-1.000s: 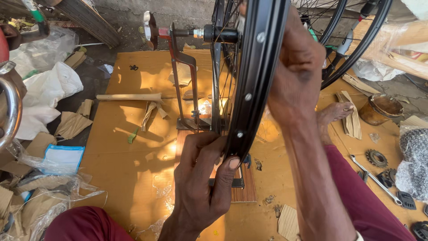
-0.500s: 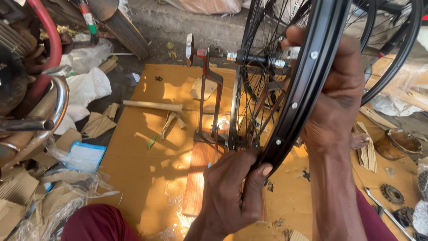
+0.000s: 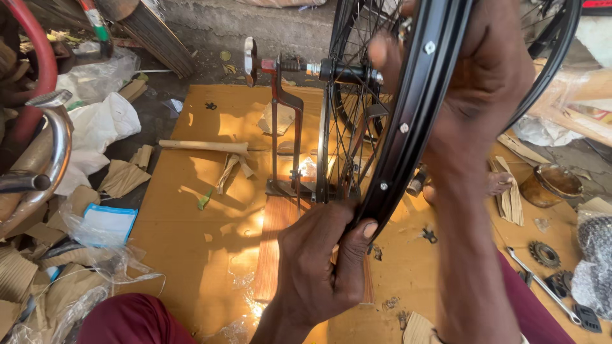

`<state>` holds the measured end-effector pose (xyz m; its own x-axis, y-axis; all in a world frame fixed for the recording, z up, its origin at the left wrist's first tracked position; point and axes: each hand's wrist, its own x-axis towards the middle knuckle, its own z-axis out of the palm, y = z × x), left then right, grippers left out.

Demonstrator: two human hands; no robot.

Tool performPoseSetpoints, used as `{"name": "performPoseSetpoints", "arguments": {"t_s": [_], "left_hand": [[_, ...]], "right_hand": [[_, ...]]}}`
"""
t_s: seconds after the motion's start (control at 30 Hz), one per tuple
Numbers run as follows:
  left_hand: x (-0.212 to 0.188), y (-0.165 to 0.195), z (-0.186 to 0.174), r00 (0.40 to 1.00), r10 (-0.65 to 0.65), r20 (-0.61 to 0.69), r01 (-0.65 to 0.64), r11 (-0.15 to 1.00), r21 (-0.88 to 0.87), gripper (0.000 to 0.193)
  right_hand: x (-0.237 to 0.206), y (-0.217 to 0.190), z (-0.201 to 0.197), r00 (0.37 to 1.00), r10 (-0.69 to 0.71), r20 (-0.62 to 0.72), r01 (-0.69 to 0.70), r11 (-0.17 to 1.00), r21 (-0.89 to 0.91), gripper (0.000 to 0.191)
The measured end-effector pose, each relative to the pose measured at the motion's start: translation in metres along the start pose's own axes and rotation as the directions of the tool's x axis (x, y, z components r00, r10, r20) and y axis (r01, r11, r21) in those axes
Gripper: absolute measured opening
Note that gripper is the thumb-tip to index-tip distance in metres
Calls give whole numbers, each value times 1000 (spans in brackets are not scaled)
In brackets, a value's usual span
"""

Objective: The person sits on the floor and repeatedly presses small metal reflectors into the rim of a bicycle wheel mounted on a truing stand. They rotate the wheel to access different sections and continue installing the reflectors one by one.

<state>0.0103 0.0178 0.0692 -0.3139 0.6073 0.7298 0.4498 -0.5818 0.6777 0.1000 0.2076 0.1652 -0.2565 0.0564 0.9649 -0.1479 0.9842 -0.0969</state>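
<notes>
Black wheel rim [image 3: 408, 127] is gripped by left hand [image 3: 322, 267] at 6 o'clock and right hand [image 3: 478, 95] at 1 o'clock.

Glossy black metal rim [image 3: 408, 127], matt brown cardboard [image 3: 191, 223], worn wooden plank [image 3: 271, 255]

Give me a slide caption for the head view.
Both hands, left hand and right hand, grip a black wheel rim.

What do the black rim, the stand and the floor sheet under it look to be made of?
Wheel rim: likely metal with a glossy black painted finish, shown by sheen and silver spoke nipples. Truing stand: metal painted dull reddish brown, worn. Floor sheet: tan matte cardboard, going by torn scraps nearby. Left hand and right hand grip the rim.
</notes>
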Motion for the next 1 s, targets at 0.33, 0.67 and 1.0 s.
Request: {"name": "performPoseSetpoints", "arguments": {"t_s": [0.33, 0.67, 1.0], "left_hand": [[1, -3, 2, 1000, 18, 5, -18, 1000, -20, 9], [2, -3, 7, 998, 0, -56, -3, 998, -59, 11], [18, 13, 4, 990, 2, -140, -10, 998, -56, 32]], "right_hand": [[-8, -35, 17, 994, 75, -76, -95, 950, -299, 33], [1, -62, 12, 913, 376, -157, -387, 921, -49, 29], [-22, -62, -9, 862, 507, 25, -496, 831, 252, 42]]}}
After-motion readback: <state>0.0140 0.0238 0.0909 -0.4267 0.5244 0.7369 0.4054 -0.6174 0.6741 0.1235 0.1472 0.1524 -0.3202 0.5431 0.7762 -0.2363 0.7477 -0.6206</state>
